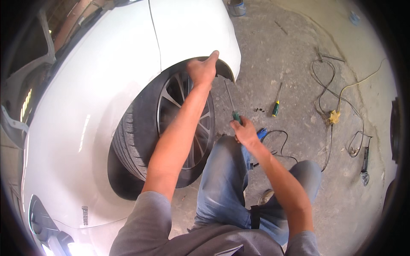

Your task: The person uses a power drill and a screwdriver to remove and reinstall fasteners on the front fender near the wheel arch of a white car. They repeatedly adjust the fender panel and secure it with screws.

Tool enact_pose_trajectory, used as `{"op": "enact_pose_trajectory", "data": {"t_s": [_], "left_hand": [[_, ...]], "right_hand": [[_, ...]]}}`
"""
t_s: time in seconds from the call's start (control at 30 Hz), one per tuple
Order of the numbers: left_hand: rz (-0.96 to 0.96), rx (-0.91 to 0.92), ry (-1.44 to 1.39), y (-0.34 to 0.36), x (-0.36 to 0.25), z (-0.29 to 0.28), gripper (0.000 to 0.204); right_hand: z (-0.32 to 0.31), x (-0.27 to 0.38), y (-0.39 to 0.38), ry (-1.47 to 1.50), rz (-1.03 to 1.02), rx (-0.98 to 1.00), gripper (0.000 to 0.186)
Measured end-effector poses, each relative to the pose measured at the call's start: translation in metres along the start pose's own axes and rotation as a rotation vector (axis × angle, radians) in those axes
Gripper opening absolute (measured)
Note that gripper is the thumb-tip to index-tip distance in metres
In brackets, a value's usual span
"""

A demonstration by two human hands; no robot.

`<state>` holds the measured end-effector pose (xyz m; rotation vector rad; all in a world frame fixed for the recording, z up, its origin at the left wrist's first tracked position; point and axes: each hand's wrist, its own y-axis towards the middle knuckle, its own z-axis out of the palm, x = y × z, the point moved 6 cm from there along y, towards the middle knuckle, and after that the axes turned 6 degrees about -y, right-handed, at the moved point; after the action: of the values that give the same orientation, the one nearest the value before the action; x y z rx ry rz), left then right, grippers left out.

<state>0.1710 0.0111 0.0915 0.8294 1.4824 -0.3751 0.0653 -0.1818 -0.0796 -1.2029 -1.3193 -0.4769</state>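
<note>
Right hand (245, 131), by the knee, is wrapped round the handle of a green-handled screwdriver (236, 115), out beside the alloy wheel (203, 117). My take on doing this well: seat the tip squarely before loading it, lever in small bites, keep the blade off the white bodywork (102, 64) and out of line with the other hand's fingers. Long axis runs from the fist away from the person, leaning slightly left; tip leads, pointing at the far end of the wheel arch (225, 69). Tip sits near that edge; can't tell if it touches. Left hand (202, 72) is farther out at the arch, thumb raised, fingers blurred/hidden, so can't tell its grip. Past the right hand, small dark pieces (259, 110) and a yellow-and-green screwdriver (276, 108) lie on the concrete floor (299, 81). Farthest out: a bucket (236, 8).
</note>
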Motion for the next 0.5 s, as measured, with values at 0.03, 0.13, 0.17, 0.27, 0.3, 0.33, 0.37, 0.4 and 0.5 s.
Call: {"op": "enact_pose_trajectory", "data": {"t_s": [0.03,0.13,0.17,0.27,0.3,0.33,0.37,0.4,0.5], "left_hand": [[-0.012,0.007,-0.008,0.0,0.001,-0.002,0.032],[-0.052,0.017,0.04,0.006,0.005,-0.012,0.032],[-0.079,0.023,0.074,0.008,0.004,-0.009,0.032],[-0.091,0.022,0.065,0.009,0.008,-0.009,0.037],[-0.094,0.024,0.056,0.011,0.009,-0.012,0.037],[-0.1,0.027,0.045,0.009,0.009,-0.012,0.038],[-0.098,0.038,0.054,0.009,0.008,-0.009,0.039],[-0.095,0.052,0.064,0.011,0.005,-0.005,0.039],[-0.144,0.109,0.139,0.01,0.0,0.006,0.042]], "right_hand": [[0.01,0.001,-0.008,0.125,0.041,0.036,0.037],[0.018,0.023,-0.011,0.077,-0.12,-0.041,0.036],[0.019,0.024,-0.004,0.051,-0.174,-0.06,0.037],[0.035,0.023,0.0,0.086,-0.185,-0.1,0.04],[0.042,0.022,-0.003,0.119,-0.18,-0.117,0.04],[0.043,0.021,-0.007,0.151,-0.172,-0.134,0.041],[0.046,0.015,-0.004,0.204,-0.178,-0.152,0.042],[0.052,0.007,0.002,0.258,-0.185,-0.172,0.043],[0.058,-0.008,0.009,0.392,-0.133,-0.156,0.041]]}}
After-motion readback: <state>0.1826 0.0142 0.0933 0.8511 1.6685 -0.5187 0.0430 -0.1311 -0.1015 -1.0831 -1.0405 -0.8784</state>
